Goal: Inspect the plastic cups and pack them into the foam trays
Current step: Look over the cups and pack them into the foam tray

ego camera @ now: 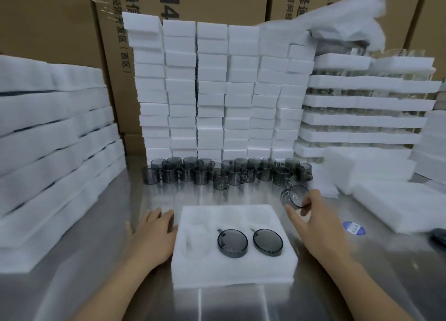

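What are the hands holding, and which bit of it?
The right hand pinches a grey cup by its round edge, the cup tipped sideways. The left hand holds nothing; it rests flat beside the foam tray.

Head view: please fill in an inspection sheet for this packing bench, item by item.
Surface: shiny metal table, reflective.
Job's things: foam tray holds two grey cups in its near row, left cup and right cup; the other pockets look empty; loose cups stand in rows behind it.
Clutter: blue sticker; dark object at the right edge, unclear.
Hands: left hand lies flat beside the tray; right hand pinches the held cup.
Cables: nothing seen.
Surroundings: foam stacks, cardboard boxes.
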{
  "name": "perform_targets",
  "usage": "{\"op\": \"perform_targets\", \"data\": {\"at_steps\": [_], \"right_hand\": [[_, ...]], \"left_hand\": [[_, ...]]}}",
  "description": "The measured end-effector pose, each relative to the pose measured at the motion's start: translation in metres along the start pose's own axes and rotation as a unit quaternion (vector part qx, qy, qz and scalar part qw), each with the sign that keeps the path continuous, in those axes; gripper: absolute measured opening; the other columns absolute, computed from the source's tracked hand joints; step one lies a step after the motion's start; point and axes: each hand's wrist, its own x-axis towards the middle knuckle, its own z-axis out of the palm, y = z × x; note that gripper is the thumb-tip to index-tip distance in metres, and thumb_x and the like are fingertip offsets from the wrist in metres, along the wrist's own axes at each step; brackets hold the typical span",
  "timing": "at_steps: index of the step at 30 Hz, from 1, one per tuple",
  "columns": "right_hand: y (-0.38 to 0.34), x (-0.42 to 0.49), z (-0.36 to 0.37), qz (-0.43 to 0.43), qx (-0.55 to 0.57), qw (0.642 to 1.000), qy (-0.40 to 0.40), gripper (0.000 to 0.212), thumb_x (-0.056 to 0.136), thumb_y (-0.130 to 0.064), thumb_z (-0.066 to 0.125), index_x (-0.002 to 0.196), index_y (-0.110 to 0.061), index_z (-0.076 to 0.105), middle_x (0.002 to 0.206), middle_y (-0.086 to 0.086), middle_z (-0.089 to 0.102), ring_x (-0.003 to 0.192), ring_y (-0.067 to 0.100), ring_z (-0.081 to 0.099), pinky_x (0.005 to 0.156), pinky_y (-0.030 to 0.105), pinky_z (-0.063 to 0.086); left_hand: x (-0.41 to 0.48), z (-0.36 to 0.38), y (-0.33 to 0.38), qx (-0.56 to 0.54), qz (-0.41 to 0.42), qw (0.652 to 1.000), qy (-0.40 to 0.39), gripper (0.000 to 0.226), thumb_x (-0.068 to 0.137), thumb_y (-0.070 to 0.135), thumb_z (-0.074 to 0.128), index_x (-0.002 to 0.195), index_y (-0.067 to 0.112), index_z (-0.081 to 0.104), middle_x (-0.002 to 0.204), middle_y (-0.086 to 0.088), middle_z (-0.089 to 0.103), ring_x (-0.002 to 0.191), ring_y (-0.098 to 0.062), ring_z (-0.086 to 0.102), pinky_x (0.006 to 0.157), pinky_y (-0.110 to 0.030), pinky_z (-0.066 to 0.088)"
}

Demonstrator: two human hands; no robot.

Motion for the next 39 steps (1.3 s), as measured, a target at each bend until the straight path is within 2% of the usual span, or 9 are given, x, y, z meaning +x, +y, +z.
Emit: {"op": "perform_targets", "data": {"at_steps": [3, 7, 10, 14, 18, 22, 26, 31, 39], "right_hand": [[-0.022, -0.003, -0.004, -0.072, 0.022, 0.997, -0.003, 0.034, 0.092, -0.054, 0.068, 0.095, -0.034, 0.04, 0.087, -0.017, 0.058, 0.065, 0.005, 0.054, 0.06, 0.034, 0.045], [-0.063, -0.008, -0.012, -0.149, 0.016, 0.988, 0.023, 0.038, 0.09, -0.052, 0.073, 0.093, -0.037, 0.038, 0.071, -0.022, 0.047, 0.054, 0.001, 0.047, 0.05, 0.025, 0.033], [-0.09, -0.018, -0.018, -0.216, 0.016, 0.975, 0.045, 0.039, 0.088, -0.051, 0.073, 0.095, -0.039, 0.037, 0.072, -0.022, 0.044, 0.049, 0.002, 0.043, 0.042, 0.025, 0.036], [-0.111, -0.032, -0.017, -0.284, -0.004, 0.957, 0.056, 0.037, 0.088, -0.049, 0.075, 0.097, -0.036, 0.042, 0.086, -0.015, 0.05, 0.051, 0.009, 0.045, 0.038, 0.031, 0.042], [-0.119, -0.041, -0.015, -0.301, 0.027, 0.952, 0.048, 0.033, 0.091, -0.055, 0.071, 0.099, -0.035, 0.046, 0.085, -0.017, 0.051, 0.054, 0.001, 0.046, 0.042, 0.027, 0.042], [-0.122, -0.046, -0.017, -0.304, 0.104, 0.947, -0.003, 0.02, 0.101, -0.058, 0.054, 0.109, -0.04, 0.048, 0.089, -0.02, 0.057, 0.065, 0.008, 0.062, 0.053, 0.033, 0.052], [-0.127, -0.05, -0.016, -0.31, 0.115, 0.943, -0.024, 0.024, 0.106, -0.047, 0.047, 0.129, -0.04, 0.054, 0.102, -0.028, 0.059, 0.076, 0.005, 0.064, 0.058, 0.028, 0.051], [-0.124, -0.05, -0.01, -0.271, 0.097, 0.956, -0.066, 0.034, 0.106, -0.044, 0.048, 0.14, -0.047, 0.046, 0.111, -0.027, 0.056, 0.088, 0.005, 0.064, 0.064, 0.031, 0.051], [-0.116, -0.052, -0.001, -0.248, 0.039, 0.961, -0.118, 0.031, 0.1, -0.05, 0.049, 0.131, -0.051, 0.047, 0.108, -0.024, 0.054, 0.085, 0.001, 0.061, 0.071, 0.036, 0.054]], "left_hand": [[0.0, -0.007, 0.006, -0.176, -0.002, 0.98, 0.092, 0.034, 0.108, 0.033, 0.056, 0.14, 0.039, 0.063, 0.155, 0.004, 0.058, 0.145, -0.022, 0.051, 0.125, -0.055, 0.031], [-0.01, -0.023, 0.026, -0.355, 0.08, 0.898, 0.249, 0.04, 0.1, 0.008, 0.069, 0.125, 0.04, 0.064, 0.131, 0.012, 0.068, 0.125, -0.007, 0.062, 0.108, -0.034, 0.05], [-0.028, -0.036, 0.045, -0.328, 0.212, 0.871, 0.298, 0.061, 0.093, 0.01, 0.079, 0.138, 0.047, 0.057, 0.131, 0.026, 0.061, 0.123, 0.002, 0.059, 0.095, -0.013, 0.048], [-0.05, -0.036, 0.061, -0.199, 0.363, 0.867, 0.278, 0.082, 0.09, 0.027, 0.085, 0.156, 0.05, 0.042, 0.151, 0.026, 0.046, 0.138, -0.006, 0.053, 0.102, -0.03, 0.054], [-0.058, -0.035, 0.067, -0.162, 0.385, 0.857, 0.301, 0.069, 0.091, 0.047, 0.08, 0.153, 0.045, 0.05, 0.148, 0.016, 0.048, 0.133, -0.007, 0.055, 0.1, -0.033, 0.057], [-0.055, -0.046, 0.061, -0.205, 0.371, 0.868, 0.258, 0.073, 0.085, 0.064, 0.079, 0.151, 0.046, 0.053, 0.137, 0.023, 0.052, 0.121, -0.007, 0.061, 0.091, -0.015, 0.048], [-0.048, -0.061, 0.046, -0.287, 0.295, 0.907, 0.092, 0.073, 0.065, 0.075, 0.087, 0.133, 0.06, 0.063, 0.127, 0.026, 0.066, 0.116, 0.002, 0.066, 0.085, -0.023, 0.051], [-0.042, -0.078, 0.016, -0.272, 0.234, 0.932, -0.043, 0.067, 0.059, 0.071, 0.093, 0.121, 0.056, 0.071, 0.119, 0.024, 0.073, 0.117, 0.005, 0.066, 0.096, -0.026, 0.051], [-0.043, -0.084, 0.007, -0.226, 0.224, 0.943, -0.093, 0.064, 0.055, 0.063, 0.095, 0.114, 0.053, 0.073, 0.119, 0.021, 0.073, 0.119, 0.004, 0.064, 0.108, -0.034, 0.048]]}}
